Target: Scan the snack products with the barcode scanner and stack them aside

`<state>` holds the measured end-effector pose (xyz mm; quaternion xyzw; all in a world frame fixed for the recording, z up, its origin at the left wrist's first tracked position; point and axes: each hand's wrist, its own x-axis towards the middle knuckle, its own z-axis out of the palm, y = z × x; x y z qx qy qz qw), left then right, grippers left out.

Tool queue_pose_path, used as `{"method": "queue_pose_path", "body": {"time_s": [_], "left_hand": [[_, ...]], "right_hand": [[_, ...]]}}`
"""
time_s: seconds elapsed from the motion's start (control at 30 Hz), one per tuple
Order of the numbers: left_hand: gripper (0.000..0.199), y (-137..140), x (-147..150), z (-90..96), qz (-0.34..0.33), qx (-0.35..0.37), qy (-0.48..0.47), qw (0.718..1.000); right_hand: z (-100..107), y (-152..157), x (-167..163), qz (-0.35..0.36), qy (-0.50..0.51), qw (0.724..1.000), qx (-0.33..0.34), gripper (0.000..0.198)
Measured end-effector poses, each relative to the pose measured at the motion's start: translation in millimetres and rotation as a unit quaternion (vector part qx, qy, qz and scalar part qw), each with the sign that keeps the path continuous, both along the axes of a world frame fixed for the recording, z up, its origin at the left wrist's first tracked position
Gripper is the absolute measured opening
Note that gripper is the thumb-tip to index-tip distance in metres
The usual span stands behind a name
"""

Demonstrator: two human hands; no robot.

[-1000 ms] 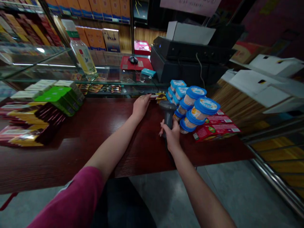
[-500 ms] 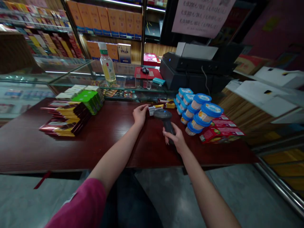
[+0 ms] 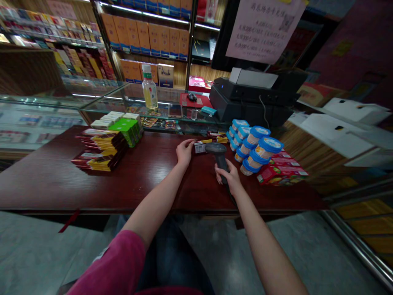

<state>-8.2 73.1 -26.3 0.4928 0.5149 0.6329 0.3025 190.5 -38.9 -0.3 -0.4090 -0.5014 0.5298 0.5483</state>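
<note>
My left hand [image 3: 184, 152] pinches the left end of a small dark-red and yellow packet [image 3: 202, 146], and a white barcode label on it faces me. In my right hand [image 3: 229, 177] is a black handheld barcode scanner [image 3: 216, 149], fingers wrapped round its grip. The scanner's head is close to the packet's right end and partly covers it. Just behind lies a low stack of similar packets [image 3: 218, 137]. Taller piles of matching packets [image 3: 100, 149] stand at the left of the dark-red wooden table [image 3: 147, 184].
Blue-lidded tubs [image 3: 258, 149] are stacked at the right, beside red boxes [image 3: 282, 172]. Green packs [image 3: 130, 130] stand behind the left piles. Beyond the table, a glass counter carries a drink bottle [image 3: 149, 90]. A black till machine [image 3: 245, 98] stands at the back right.
The view has shifted and become steadier. My left hand still pinches the packet and my right hand still grips the scanner, with the packet's barcode label now showing more clearly.
</note>
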Motion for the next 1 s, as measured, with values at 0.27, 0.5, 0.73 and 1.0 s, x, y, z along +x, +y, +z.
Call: {"method": "queue_pose_path", "body": {"time_s": [0.27,0.5,0.73,1.0], "left_hand": [[0.040,-70,-70,20.4,-0.091,0.099,0.346,0.929],[0.054,-111,-163,62.3,-0.107,0.035,0.620,0.776],[0.059,-184,-289,64.7,0.028,0.090,0.565,0.820],[0.040,-225,-382,47.3,0.113,0.054,0.548,0.827]], "right_hand": [[10,-7,-20,-0.057,0.066,0.996,0.009,0.033],[12,-15,-101,0.014,0.099,0.995,-0.007,0.028],[15,-22,-182,0.074,0.125,0.989,0.001,0.023],[10,-29,-220,0.130,0.078,0.988,-0.013,0.025]]}}
